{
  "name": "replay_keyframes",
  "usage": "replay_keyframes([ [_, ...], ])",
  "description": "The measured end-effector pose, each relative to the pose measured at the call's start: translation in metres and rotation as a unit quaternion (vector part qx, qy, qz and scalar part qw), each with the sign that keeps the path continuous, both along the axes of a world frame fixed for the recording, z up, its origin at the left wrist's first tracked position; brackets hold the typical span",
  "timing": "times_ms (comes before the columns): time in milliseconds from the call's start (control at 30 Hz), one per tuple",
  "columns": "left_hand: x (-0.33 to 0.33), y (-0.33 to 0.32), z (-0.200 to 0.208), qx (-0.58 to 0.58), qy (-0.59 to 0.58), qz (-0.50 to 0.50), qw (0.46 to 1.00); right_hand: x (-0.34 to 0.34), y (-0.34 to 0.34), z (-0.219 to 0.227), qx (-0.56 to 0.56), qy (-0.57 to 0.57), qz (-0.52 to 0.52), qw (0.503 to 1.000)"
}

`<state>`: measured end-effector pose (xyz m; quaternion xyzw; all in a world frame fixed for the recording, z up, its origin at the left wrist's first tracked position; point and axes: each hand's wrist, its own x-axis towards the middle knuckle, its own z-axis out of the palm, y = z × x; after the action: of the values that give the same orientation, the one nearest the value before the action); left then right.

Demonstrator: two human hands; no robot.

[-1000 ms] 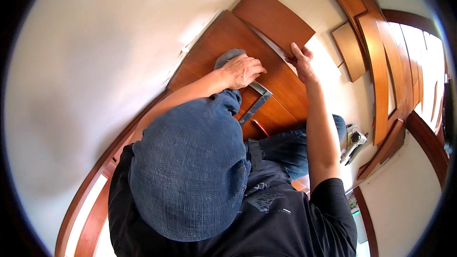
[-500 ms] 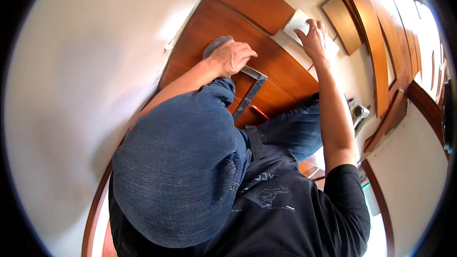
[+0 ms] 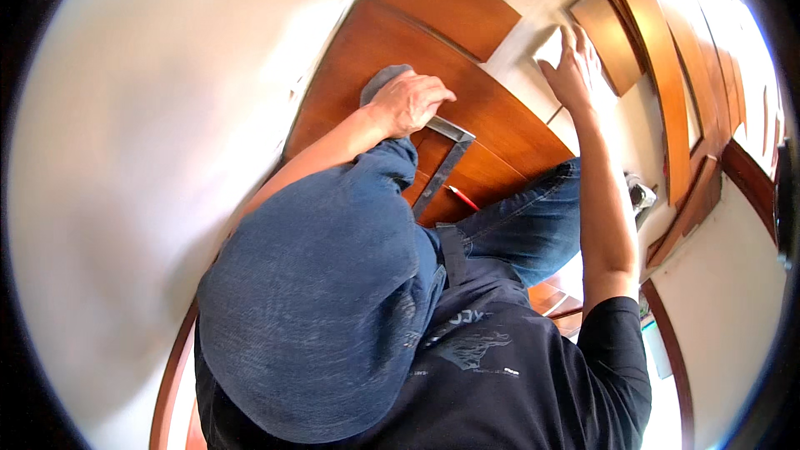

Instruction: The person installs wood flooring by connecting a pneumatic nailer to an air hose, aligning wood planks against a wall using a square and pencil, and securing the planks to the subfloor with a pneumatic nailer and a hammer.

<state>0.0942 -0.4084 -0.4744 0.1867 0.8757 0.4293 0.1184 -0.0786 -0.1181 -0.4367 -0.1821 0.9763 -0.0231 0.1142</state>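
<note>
My right hand reaches forward with its fingers spread, over a small whitish flat piece on the pale floor strip; whether it presses on it I cannot tell. My left hand hangs loosely beside a grey shoe or sock tip, fingers slightly bent and nothing visible in them. Just beyond its wrist, a metal square lies on reddish-brown wooden boards, one end hidden by the hand. A red pencil lies beside the square, near my bent right leg.
A white wall rises close on the left. Loose wooden boards are spread along the right, with a shorter board near my right hand. Beyond my right forearm sits a partly hidden metallic tool. My raised left knee fills the foreground.
My right hand has shifted slightly to the right, its fingers straighter, and covers more of the whitish piece. The left hand stays beside the grey tip. The whole view has shifted a little.
</note>
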Motion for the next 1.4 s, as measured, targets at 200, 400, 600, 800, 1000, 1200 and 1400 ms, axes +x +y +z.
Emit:
replay_keyframes([
  [200,-0.001,-0.003,-0.001,-0.001,0.017,0.002,1.0,-0.022,-0.104,-0.04,-0.133,-0.069,-0.007,0.989],
  [400,0.003,-0.005,-0.001,0.01,0.007,0.016,1.0,-0.009,-0.116,-0.058,-0.179,-0.036,0.026,0.983],
  [600,-0.004,-0.001,-0.001,0.016,0.007,0.01,1.0,-0.029,-0.102,-0.056,-0.2,-0.079,0.052,0.975],
  [800,-0.002,-0.003,0.002,0.032,0.003,0.021,0.999,-0.034,-0.1,-0.048,-0.247,-0.194,-0.018,0.949],
  [1000,-0.007,0.001,0.008,0.028,0.009,0.023,0.999,-0.035,-0.093,-0.056,-0.261,-0.181,-0.003,0.948],
  [1200,-0.008,0.0,0.01,0.031,0.007,0.019,0.999,-0.036,-0.095,-0.056,-0.247,-0.162,0.007,0.955],
  [1400,-0.005,-0.003,0.004,0.032,-0.005,0.017,0.999,-0.04,-0.084,-0.087,-0.245,-0.122,0.034,0.961],
])
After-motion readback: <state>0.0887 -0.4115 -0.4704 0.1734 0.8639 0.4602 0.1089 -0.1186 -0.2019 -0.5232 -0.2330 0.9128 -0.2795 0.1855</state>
